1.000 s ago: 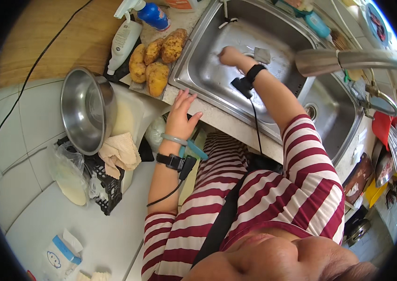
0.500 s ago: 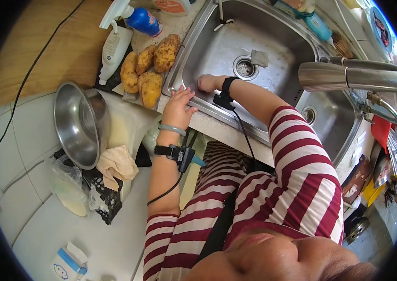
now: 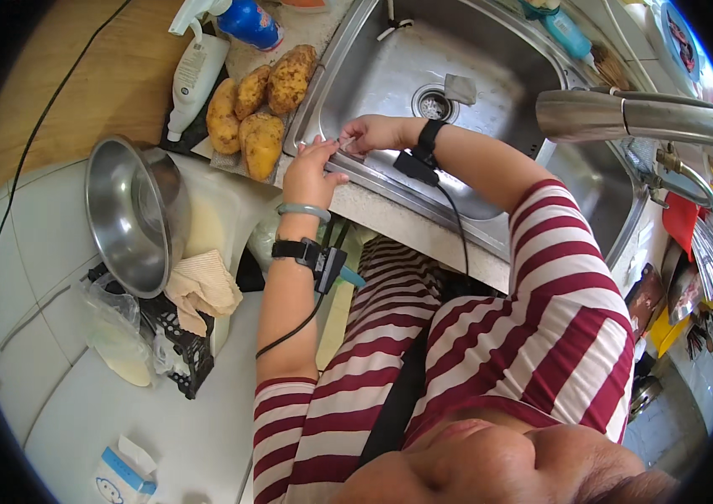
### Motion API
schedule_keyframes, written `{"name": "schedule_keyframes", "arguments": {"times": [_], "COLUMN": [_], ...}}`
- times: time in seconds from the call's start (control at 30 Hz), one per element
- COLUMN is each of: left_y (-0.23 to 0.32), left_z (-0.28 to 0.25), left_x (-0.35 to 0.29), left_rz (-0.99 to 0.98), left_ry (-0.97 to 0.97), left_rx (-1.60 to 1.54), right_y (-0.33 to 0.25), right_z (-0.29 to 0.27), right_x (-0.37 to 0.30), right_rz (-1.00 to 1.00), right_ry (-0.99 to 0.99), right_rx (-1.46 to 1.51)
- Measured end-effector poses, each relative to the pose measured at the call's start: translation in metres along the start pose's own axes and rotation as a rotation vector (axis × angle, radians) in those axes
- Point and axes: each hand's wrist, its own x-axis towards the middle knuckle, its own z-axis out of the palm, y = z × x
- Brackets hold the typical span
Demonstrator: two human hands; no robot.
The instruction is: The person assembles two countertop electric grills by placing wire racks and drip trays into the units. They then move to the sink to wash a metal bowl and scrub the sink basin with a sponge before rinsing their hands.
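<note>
My left hand point(image 3: 313, 178) lies with its fingers stretched out at the near left corner of the metal sink point(image 3: 449, 217), holding nothing that shows. Right beside its fingertips, my right hand point(image 3: 373, 134) is closed in a pinch over the sink's rim. A small whitish bit shows at its fingertips, too small to name. Several unpeeled potatoes point(image 3: 260, 144) with dirt on their skins sit on the counter left of the sink. Inside the basin a small grey square piece point(image 3: 460, 89) lies beside the drain point(image 3: 434, 105).
A steel tap point(image 3: 625, 122) reaches over the sink from the right. A white bottle point(image 3: 197, 84) and a blue spray bottle point(image 3: 249, 27) stand behind the potatoes. To the left are a tilted steel bowl point(image 3: 125, 218), a beige cloth point(image 3: 203, 286) and a black plastic crate point(image 3: 192, 370).
My right hand has come up from inside the basin to the rim, now next to my left fingertips. My left hand stays at the sink's corner. The whole view has shifted slightly.
</note>
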Motion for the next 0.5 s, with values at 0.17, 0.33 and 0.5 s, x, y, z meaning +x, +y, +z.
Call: {"name": "schedule_keyframes", "arguments": {"times": [0.17, 0.33, 0.5], "left_y": [-0.024, -0.032, -0.039], "left_z": [0.011, 0.016, 0.015], "left_x": [0.005, 0.003, 0.009], "left_rz": [0.006, -0.034, -0.053], "left_ry": [-0.001, -0.042, -0.051], "left_rx": [0.031, 0.036, -0.002], "right_y": [0.045, 0.058, 0.067], "right_z": [-0.006, -0.006, 0.005], "right_x": [-0.078, -0.148, -0.103], "right_rz": [0.275, 0.659, 0.379], "right_ry": [-0.075, -0.19, 0.125], "right_rx": [-0.127, -0.597, -0.582]}}
